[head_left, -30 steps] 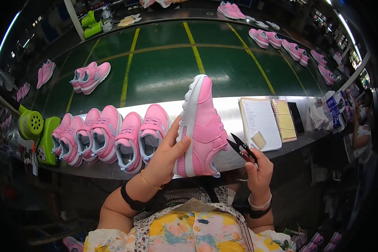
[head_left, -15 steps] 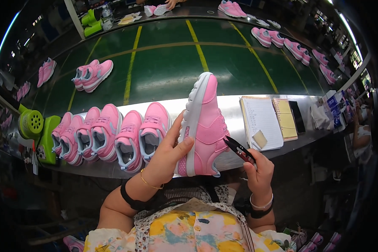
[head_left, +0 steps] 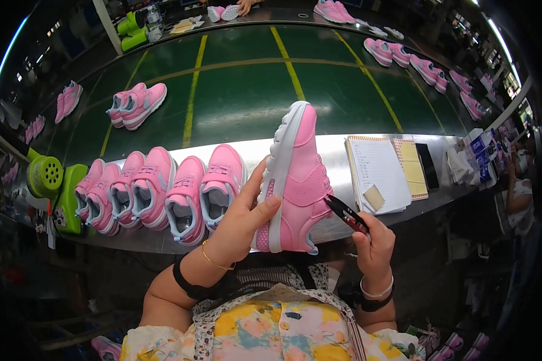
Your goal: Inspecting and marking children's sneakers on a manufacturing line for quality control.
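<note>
1. at the far left a green machine (head_left: 53, 180) stands on the steel ledge (head_left: 439, 191), its round perforated face turned this way; it closes off room on that side.
2. just right of it a row of pink shoes (head_left: 162, 192) stands packed toe-up, touching one another, so there is little free ledge before the left hand.
3. the left hand (head_left: 244, 219) grips the held pink shoe (head_left: 295, 177) from its sole side, fingers spread along the white sole and thumb across the pink side. it looks light, with a soft, yielding upper and a stiffer sole, so the sole edge seems the firmest hold.
4. the shoe is lifted over the near edge of the ledge, toe pointing far and sole facing left.
5. the right hand (head_left: 374, 249) pinches black thread snips (head_left: 346, 215) between thumb and curled fingers, tips touching or just beside the shoe's right side; the points could mark the soft upper.
6. further right lie an open notebook (head_left: 376, 171), a yellow pad (head_left: 411, 168) and a dark phone (head_left: 428, 166), leaving a narrow bare strip.
7. beyond the ledge the green conveyor (head_left: 253, 90) is the widest open space.
</note>
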Tool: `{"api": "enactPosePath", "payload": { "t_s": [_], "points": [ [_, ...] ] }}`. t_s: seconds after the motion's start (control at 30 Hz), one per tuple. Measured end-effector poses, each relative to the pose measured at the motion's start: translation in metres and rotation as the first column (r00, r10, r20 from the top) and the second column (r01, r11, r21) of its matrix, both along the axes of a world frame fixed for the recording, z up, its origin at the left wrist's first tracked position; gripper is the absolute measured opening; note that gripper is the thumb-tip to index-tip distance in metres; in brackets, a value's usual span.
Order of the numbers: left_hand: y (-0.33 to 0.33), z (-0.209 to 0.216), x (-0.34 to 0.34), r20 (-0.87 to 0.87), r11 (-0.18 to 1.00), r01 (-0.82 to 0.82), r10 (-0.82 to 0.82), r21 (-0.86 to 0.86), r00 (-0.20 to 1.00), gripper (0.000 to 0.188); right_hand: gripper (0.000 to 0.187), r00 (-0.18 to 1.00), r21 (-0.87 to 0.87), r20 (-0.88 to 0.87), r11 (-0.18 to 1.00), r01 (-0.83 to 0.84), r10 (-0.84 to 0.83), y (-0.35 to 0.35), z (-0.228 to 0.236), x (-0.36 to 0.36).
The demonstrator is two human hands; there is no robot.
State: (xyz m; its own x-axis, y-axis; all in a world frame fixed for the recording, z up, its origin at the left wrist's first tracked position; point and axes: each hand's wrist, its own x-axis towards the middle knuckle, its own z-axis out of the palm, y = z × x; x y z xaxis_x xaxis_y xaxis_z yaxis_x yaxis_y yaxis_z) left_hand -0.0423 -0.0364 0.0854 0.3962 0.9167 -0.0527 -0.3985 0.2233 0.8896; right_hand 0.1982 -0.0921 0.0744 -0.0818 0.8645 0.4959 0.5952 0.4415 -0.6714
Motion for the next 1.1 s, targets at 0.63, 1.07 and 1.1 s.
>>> {"api": "enactPosePath", "payload": {
  "t_s": [0.63,1.07,1.1],
  "points": [
    [-0.0014,-0.0005,0.0004,-0.012,1.000,0.018,-0.018,-0.011,1.000,0.071,0.026,0.996,0.050,0.086,0.999,0.016,-0.020,-0.0005,0.0027,-0.0009],
    [-0.0003,-0.0001,-0.0017,-0.066,0.999,0.004,-0.002,0.034,0.998,0.070,0.029,1.000,-0.028,-0.014,1.000,-0.004,0.004,-0.0031,0.0002,0.0020],
    [-0.0007,0.0012,-0.0013,-0.048,1.000,0.014,-0.013,0.023,0.999,0.071,0.029,1.000,-0.029,-0.014,1.000,-0.004,0.003,-0.0033,0.0005,0.0020]
  ]
}}
